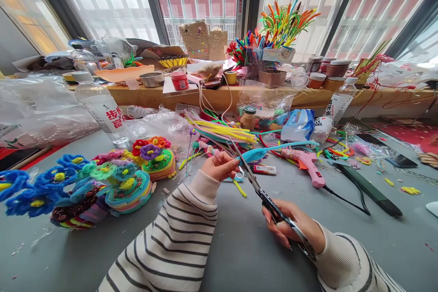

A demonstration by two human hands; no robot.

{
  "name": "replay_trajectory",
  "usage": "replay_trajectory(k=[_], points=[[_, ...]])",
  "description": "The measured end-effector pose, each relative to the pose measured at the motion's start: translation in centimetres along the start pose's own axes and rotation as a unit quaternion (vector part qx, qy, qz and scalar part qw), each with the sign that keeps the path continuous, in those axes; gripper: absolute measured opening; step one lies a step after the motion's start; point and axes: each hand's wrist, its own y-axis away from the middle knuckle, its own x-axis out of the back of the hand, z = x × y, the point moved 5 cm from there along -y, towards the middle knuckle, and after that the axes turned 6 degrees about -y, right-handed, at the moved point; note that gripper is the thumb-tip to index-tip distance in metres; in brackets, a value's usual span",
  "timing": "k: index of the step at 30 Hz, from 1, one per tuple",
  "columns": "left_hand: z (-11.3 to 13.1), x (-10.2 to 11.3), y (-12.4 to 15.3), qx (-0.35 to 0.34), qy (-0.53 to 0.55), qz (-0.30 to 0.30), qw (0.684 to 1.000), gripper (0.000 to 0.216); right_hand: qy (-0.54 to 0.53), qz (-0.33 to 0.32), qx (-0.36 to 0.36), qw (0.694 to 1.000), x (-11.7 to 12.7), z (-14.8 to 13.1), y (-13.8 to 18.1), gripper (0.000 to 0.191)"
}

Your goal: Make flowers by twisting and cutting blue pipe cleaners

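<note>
My left hand (pixel 221 166) pinches a light-blue pipe cleaner (pixel 252 155), folded into a petal-like loop with a long tail stretching to the right. My right hand (pixel 292 228) grips the dark handles of a pair of scissors (pixel 257 187). Their blades point up and left, crossing the blue piece close to my left fingertips; whether they cut into it I cannot tell. Behind lies a bundle of yellow, pink and green pipe cleaners (pixel 222 128). To the left stand a round pot of pipe-cleaner flowers (pixel 128 189) and several blue flowers (pixel 56 175).
A pink glue gun (pixel 306 164) with a black cord lies at the right, beside a long dark-green tool (pixel 371 189). A lighter (pixel 263 169) rests behind the scissors. Plastic bottles (pixel 99 105), a small jar (pixel 247 117) and a cluttered wooden ledge (pixel 147 96) line the back.
</note>
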Motion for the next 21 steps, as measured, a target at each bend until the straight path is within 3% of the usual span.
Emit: replay_trajectory(k=[10,21], points=[[0.0,-0.1,-0.1,-0.008,0.03,0.01,0.999,0.028,0.051,0.012,-0.03,0.998,-0.7,-0.2,0.4,0.042],[0.3,-0.3,0.3,0.023,0.008,-0.036,0.999,0.028,0.074,-0.019,-0.012,0.997,-1.2,-1.4,0.6,0.045]])
